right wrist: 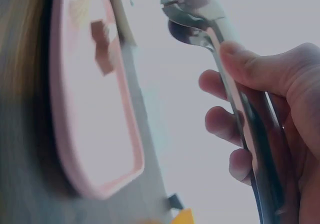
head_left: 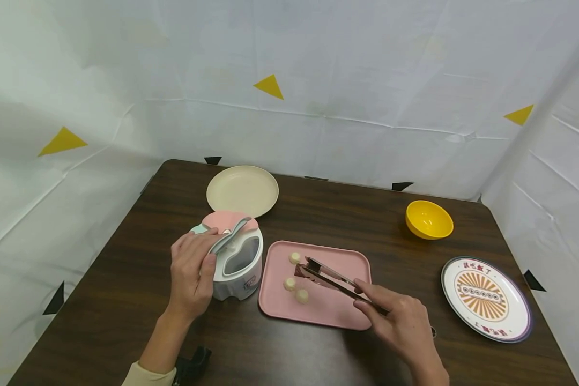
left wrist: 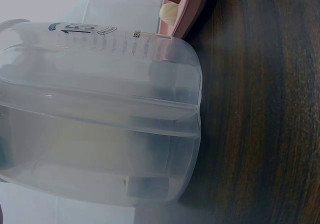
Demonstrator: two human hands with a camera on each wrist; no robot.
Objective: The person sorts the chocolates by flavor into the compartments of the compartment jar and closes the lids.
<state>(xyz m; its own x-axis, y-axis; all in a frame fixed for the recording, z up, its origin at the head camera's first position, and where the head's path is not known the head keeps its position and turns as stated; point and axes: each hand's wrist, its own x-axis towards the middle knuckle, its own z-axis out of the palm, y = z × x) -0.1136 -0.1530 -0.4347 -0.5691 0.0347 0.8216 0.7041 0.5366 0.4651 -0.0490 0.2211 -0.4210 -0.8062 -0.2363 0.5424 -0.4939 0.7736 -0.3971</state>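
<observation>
My left hand (head_left: 190,268) is at the left side of a clear plastic storage box (head_left: 241,276) with several lids. Its thumb and fingers hold a grey-blue flap lid (head_left: 230,235) tilted up, leaving one compartment uncovered. A pink lid (head_left: 229,220) covers another part. My right hand (head_left: 400,316) grips metal tongs (right wrist: 240,99), whose fork-like and spoon-like ends hang over a pink tray (head_left: 335,311). Three small pale round pieces (head_left: 302,296) lie on the tray's left part. In the right wrist view nothing shows between the tong ends; the left wrist view does not show the left fingers.
Behind the box is a cream plate (head_left: 243,190). A yellow bowl (head_left: 429,220) stands at the back right, with a printed white plate (head_left: 486,299) in front of it. White sheeting (head_left: 347,64) rises behind the dark wooden table (head_left: 111,300).
</observation>
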